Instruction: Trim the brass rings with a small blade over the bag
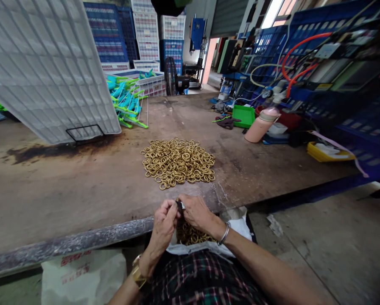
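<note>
My left hand (164, 222) and my right hand (198, 213) meet just off the table's front edge, fingers pinched together. Between the fingertips is a small dark piece (179, 207) with a pale bit beside it; its kind is too small and covered to tell. Below the hands, a white sack (241, 226) lies open on my lap, holding many brass-coloured rings (193, 235). Straight ahead, a loose heap of similar rings (179, 163) is spread on the wooden table (113, 186). Neither hand touches the heap.
A tall ribbed white panel (53, 67) stands at the left, with turquoise-and-green plastic parts (128, 101) beyond it. Toward the right are a pink bottle (261, 125), a green tray (243, 115) and a yellow tray (328, 153). Stacked crates (145, 34) rise behind the table.
</note>
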Demonstrator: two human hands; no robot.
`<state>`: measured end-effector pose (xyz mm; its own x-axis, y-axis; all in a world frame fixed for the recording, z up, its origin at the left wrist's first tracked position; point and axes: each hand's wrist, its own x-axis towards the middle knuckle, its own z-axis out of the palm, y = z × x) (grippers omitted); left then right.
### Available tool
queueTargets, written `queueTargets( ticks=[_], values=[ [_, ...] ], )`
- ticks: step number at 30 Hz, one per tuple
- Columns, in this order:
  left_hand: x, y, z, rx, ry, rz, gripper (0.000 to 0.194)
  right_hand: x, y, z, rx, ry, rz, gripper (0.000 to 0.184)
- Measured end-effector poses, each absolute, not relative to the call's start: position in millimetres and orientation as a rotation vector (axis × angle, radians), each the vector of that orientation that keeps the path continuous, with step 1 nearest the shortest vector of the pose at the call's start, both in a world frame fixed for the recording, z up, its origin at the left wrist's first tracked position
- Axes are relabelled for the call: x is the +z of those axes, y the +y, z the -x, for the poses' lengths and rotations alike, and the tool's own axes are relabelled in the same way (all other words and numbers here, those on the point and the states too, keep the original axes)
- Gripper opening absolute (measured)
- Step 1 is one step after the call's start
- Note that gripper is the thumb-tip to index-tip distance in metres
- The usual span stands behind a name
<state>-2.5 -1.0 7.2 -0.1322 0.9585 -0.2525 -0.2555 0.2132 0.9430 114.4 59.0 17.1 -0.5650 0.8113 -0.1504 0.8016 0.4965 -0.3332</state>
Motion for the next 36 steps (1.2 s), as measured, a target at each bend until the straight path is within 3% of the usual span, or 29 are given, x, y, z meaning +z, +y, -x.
queueTargets(
  ticks=[7,19,23,31,36],
  values=[
    [29.4,-12.8,-4.9,1.214,0.927,-0.565,0.028,3.0,90.3,-132.1,0.407,-2.598,1.686,0.023],
    [5.1,1.9,13.7,1.26,0.812,-0.149,0.025,-4.1,131.1,-104.5,0.26,-2.515,1.69,0.021],
    [-1.0,9.4,18.3,1.251,0.756,-0.068,0.015,-6.6,131.7,-111.1,0.283,-2.501,1.687,0.022],
    [-3.4,26.3,15.6,1.183,0.823,-0.125,0.025,-13.2,114.0,-136.4,0.447,-2.448,1.651,0.02],
    [-8.4,36.6,11.4,1.184,0.974,-0.375,0.033,-16.5,106.3,-146.4,0.639,-2.141,1.514,0.02]
  ],
)
